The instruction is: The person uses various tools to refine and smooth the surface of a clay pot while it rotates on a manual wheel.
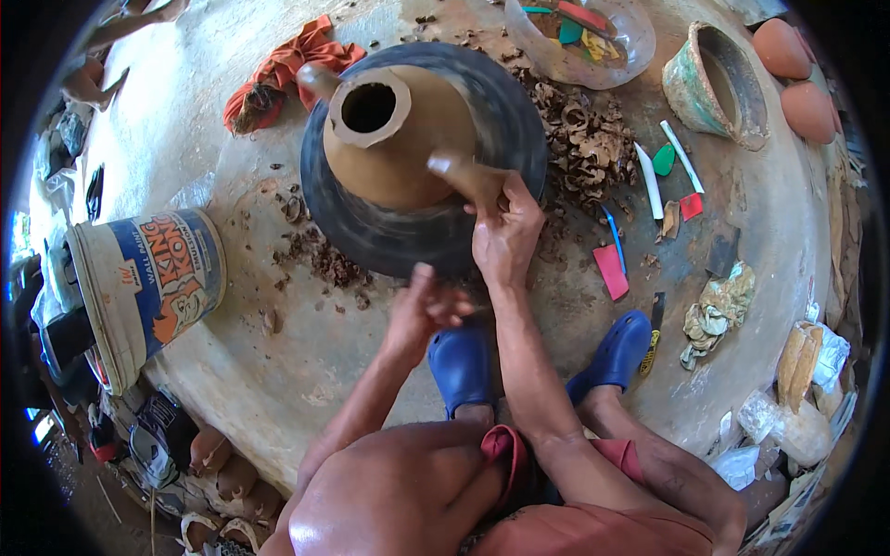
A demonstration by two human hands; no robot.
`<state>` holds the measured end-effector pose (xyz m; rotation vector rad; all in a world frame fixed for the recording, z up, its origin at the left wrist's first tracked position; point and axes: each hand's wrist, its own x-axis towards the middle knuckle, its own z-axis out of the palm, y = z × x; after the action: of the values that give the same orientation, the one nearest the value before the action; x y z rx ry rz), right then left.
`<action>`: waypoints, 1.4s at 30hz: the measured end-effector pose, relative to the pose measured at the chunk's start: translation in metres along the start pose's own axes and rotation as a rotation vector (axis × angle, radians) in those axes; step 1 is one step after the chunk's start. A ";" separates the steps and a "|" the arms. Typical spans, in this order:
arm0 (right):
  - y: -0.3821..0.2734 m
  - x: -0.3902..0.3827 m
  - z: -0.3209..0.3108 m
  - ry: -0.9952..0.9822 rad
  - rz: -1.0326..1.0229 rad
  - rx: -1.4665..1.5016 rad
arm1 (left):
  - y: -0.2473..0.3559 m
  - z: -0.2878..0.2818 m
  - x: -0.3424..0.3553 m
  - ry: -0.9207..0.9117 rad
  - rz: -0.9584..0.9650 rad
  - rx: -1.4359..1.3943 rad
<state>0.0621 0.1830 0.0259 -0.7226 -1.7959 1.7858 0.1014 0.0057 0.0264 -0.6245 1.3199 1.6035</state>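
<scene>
A round brown clay pot (403, 159) with a faceted open neck stands on a dark potter's wheel (513, 116), whose surface is streaked by motion. One stubby clay spout (318, 82) sticks out on its far left side. My right hand (508, 232) is closed round a second, tapering clay spout (471, 179) at the pot's near right side. That spout's pale tip is blurred, and I cannot tell whether it is joined to the pot. Nearer to me, just off the wheel's front edge, my left hand (425, 313) is empty with its fingers apart, slightly smeared.
Clay shavings (589, 139) lie heaped right of the wheel. A paint bucket (153, 287) lies tipped at left; a red cloth (301, 65) is behind. At right are a clear bowl (593, 69), a crusted pot (718, 88), small coloured scrapers (610, 271) and a crumpled wrapper (718, 310).
</scene>
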 end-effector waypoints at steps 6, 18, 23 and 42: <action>-0.014 -0.001 0.005 0.012 0.091 0.055 | 0.027 -0.023 0.010 0.297 0.217 -0.122; -0.013 -0.012 0.008 0.045 0.048 0.107 | 0.089 -0.060 0.057 0.455 0.527 -0.199; -0.026 -0.017 0.012 0.055 0.106 0.125 | 0.093 -0.064 0.063 0.515 0.564 -0.197; -0.062 -0.041 0.011 0.008 -0.457 -0.263 | 0.080 -0.081 0.082 0.538 0.631 -0.094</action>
<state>0.0834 0.1470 0.0889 -0.3676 -2.0154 1.2638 -0.0188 -0.0412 -0.0289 -0.7806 1.9864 2.0967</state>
